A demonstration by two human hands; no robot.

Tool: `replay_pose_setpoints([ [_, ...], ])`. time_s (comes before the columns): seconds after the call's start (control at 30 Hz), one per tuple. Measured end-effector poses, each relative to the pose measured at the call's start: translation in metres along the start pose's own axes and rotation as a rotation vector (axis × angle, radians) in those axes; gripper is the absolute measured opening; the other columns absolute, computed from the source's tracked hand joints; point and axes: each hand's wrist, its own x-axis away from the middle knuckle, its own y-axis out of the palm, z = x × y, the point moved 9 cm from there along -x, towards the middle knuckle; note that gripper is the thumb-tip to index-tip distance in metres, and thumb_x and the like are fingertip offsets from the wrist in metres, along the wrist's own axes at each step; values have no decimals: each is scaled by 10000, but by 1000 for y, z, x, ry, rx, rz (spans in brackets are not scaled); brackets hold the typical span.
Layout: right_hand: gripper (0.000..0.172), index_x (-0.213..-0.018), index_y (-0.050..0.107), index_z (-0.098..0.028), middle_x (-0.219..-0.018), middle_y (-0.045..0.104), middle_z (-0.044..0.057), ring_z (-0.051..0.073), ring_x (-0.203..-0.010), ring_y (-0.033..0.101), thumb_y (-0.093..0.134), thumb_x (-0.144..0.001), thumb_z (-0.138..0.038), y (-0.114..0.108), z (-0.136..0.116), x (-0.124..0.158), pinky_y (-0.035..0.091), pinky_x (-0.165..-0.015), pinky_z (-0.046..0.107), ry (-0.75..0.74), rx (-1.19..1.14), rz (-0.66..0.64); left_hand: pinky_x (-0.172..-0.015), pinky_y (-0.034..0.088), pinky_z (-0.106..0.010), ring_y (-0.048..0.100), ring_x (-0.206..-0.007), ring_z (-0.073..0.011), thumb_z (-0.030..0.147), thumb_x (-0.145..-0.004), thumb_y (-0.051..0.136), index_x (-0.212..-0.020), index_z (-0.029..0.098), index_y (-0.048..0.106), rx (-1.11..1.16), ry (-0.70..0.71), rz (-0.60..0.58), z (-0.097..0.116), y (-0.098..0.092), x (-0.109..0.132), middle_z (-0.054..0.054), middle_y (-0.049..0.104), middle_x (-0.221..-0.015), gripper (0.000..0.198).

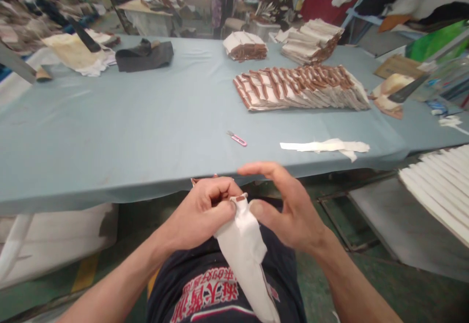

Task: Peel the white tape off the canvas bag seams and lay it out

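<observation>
Low in the centre of the frame, I see my left hand [205, 210] pinched shut on the top edge of the white cloth piece [244, 245] hanging over my lap below the table [110, 132] edge, and right of it my right hand [289, 210] open, fingers spread, gripping nothing.

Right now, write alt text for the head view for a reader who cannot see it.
Over the person's lap, the left hand pinches the top of a white fabric piece, the right hand open beside it. Beyond, a blue-grey table holds pink snips, a white strip and fanned stacks of white-and-brown pieces.
</observation>
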Motion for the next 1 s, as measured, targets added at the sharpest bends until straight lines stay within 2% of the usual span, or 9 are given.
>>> replay_pose_setpoints([
  [0.03,372,-1213,662,-217,-1219,755,94,264,-1145,693,704,-875,-368,5,-9,-4,519,-990,376,-44,21,-82,-571,358,-245,473,-632,-135,232,-766,583,-705,166,631,-16,4,-18,5,1,2,-4,563,-682,101],
  [0.1,360,-1190,666,-213,-1165,759,83,252,-1076,704,709,-862,-355,16,-20,-11,484,-1038,403,-115,75,-218,-568,370,-239,480,-626,-131,209,-786,568,-723,167,646,-59,32,-43,14,3,8,0,572,-677,109],
  [0.2,118,-865,643,-231,-766,656,-23,178,-731,617,695,-857,-336,27,-25,-18,444,-1029,429,-187,179,-316,-604,407,-240,530,-669,-137,186,-822,552,-741,168,649,-154,101,-38,27,0,16,-10,636,-734,128],
  [0.27,261,-675,508,-239,-620,492,-65,144,-615,478,657,-869,-333,32,-25,-20,452,-881,372,-197,202,-363,-615,419,-236,558,-696,-139,175,-837,552,-764,170,638,-197,128,-2,30,-4,19,-17,664,-786,113],
  [0.37,346,-630,405,-233,-605,428,-62,128,-595,397,595,-904,-328,41,-19,-19,335,-645,288,-132,163,-437,-576,408,-216,537,-665,-122,164,-846,549,-786,178,594,-164,130,37,26,-9,20,-2,644,-772,77],
  [0.57,298,-631,396,-223,-621,402,-54,113,-595,359,531,-891,-276,49,5,-14,255,-570,269,107,53,-401,-543,364,-195,458,-619,-92,80,-816,516,-787,178,574,-186,208,119,20,-15,18,43,540,-692,117],
  [0.67,281,-631,368,-228,-610,361,-60,105,-576,325,527,-860,-257,51,14,-12,239,-546,260,149,-25,-339,-556,375,-197,472,-616,-84,42,-825,495,-808,178,579,-276,362,152,23,-15,17,41,558,-721,160],
  [0.83,232,-652,413,-229,-608,366,-66,99,-562,321,545,-833,-289,60,26,-5,260,-517,247,290,-245,-304,-569,375,-219,496,-577,-89,12,-869,455,-965,189,580,-404,750,123,26,-9,25,38,583,-704,238],
  [1.0,205,-680,481,-210,-608,397,-65,95,-556,318,597,-802,-327,74,39,10,265,-502,233,458,-533,-363,-560,391,-281,531,-569,-151,152,-972,407,-1167,165,596,-511,978,45,18,-5,34,-22,614,-715,271],
])
